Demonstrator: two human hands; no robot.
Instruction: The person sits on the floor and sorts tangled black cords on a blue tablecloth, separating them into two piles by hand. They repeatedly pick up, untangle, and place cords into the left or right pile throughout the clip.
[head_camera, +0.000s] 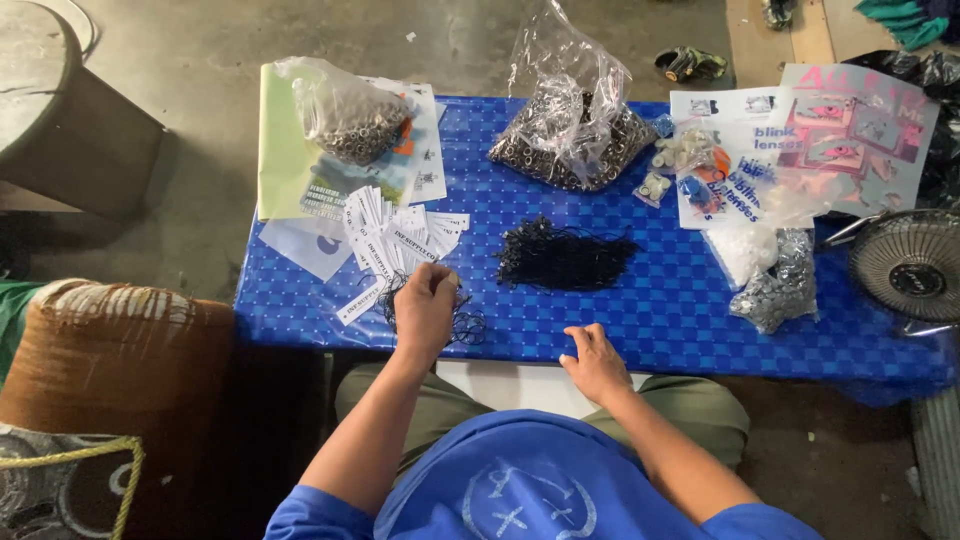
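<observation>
tags (400, 245) left of cord bundle (563, 255)

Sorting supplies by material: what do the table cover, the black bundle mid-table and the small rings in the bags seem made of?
Table cover: likely glossy plastic sheet, blue woven-check print with sheen. Black bundle: thin cords or threads, matte, probably textile. Rings in clear bag: seemingly metal, silvery glints.

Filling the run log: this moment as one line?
left hand: on black strings by paper tags | right hand: flat on blue table, empty | string pile: untouched
</observation>
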